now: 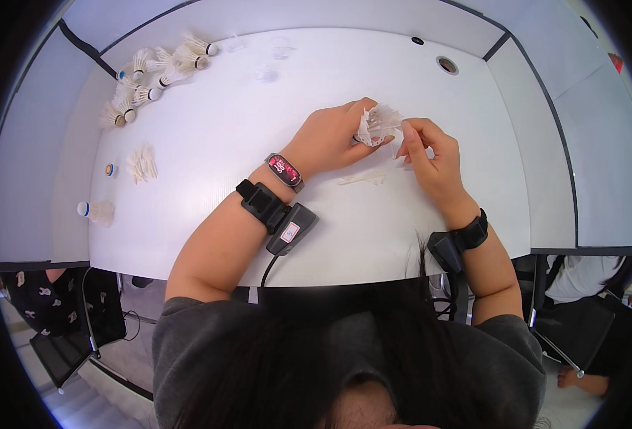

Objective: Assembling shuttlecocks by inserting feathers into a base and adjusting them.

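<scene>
My left hand [346,136] is closed round a white feather shuttlecock [379,126], its feathered skirt turned up and to the right. Most of its base is hidden by my fingers. At the skirt's right edge, the thumb and fingers of my right hand [430,154] pinch a feather of it. A thin pale strand hangs between the two hands. Just below them, a few loose feathers [362,179] lie on the white table [344,229].
Several shuttlecocks [162,68] are heaped at the far left. Nearer lie a pile of loose feathers [143,164], a small round cork base [110,169] and one shuttlecock [98,212] on its side. Clear plastic bits [266,74] lie at the back. Partitions [559,143] enclose the table; people sit on both sides.
</scene>
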Tool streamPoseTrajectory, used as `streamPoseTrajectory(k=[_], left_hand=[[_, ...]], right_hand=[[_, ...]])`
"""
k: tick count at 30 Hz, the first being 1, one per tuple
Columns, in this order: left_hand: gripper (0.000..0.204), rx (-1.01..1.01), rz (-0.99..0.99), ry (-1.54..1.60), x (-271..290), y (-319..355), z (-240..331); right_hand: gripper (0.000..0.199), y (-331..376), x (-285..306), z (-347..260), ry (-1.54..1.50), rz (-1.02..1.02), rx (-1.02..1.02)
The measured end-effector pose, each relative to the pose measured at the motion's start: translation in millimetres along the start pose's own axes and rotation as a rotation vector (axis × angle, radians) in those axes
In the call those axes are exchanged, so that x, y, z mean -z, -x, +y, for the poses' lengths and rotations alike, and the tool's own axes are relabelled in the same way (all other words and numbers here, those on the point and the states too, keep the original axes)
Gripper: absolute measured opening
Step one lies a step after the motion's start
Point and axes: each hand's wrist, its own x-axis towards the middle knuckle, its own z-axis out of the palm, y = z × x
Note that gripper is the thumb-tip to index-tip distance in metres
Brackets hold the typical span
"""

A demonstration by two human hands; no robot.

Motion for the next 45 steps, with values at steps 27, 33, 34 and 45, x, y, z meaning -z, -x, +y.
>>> streamPoseTrajectory(k=[27, 33, 34, 45], left_hand=[[0.04, 0.173, 0.179, 0.139, -4.9, -5.5, -13.9], [0.038, 0.222, 0.179, 0.168, -4.4, -7.8, -14.9], [0.038, 0.241, 0.187, 0.198, -4.3, -6.5, -14.5], [0.028, 0.161, 0.169, 0.207, -3.2, -4.8, -13.1]], right_hand=[[0.049, 5.4, 4.0, 8.3, 0.651, -0.228, 0.013], [0.049, 7.8, 7.7, 10.3, 0.656, -0.203, -0.023], [0.048, 8.2, 9.1, 11.5, 0.7, -0.191, 0.017], [0.024, 0.9, 7.8, 13.2, 0.416, -0.031, 0.172]])
